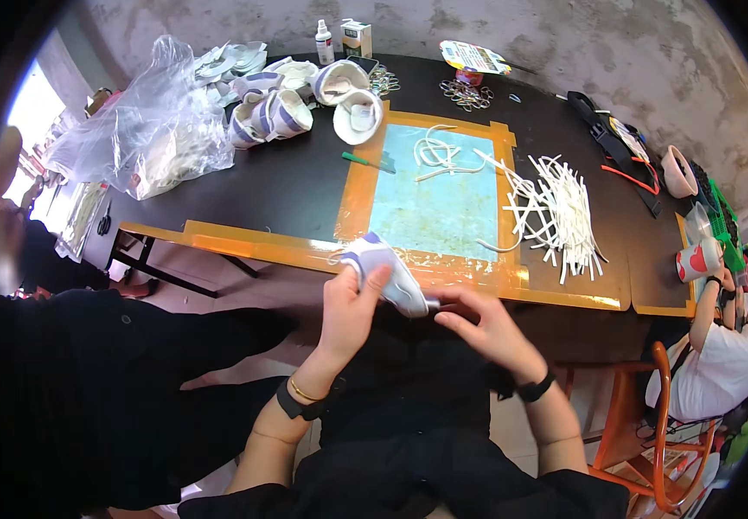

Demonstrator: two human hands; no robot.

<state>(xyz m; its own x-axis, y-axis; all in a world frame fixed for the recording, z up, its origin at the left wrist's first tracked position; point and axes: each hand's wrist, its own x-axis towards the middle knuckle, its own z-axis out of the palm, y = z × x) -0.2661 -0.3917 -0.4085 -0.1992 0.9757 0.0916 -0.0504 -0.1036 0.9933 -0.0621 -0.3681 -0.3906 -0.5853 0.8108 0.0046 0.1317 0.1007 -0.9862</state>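
In front of the table's near edge, my left hand (350, 310) grips a small white and lavender shoe upper (389, 275), thumb pressed on its side. The piece tilts, with one end low toward the right. At that low end my right hand (485, 327) has its thumb and fingertips curled around a small greyish tip; whether this belongs to the shoe piece or is a separate tool is unclear. Beyond the hands, a light-blue sheet (409, 212) framed with orange-brown tape lies on the dark table (279, 195).
White cords (568, 216) are heaped right of the sheet, with a few loose cords (443, 156) on it. A green pen-like tool (365, 162) lies left. Several shoe pieces (283, 112) and a clear plastic bag (153, 130) occupy the back left. A person (711, 368) sits at right.
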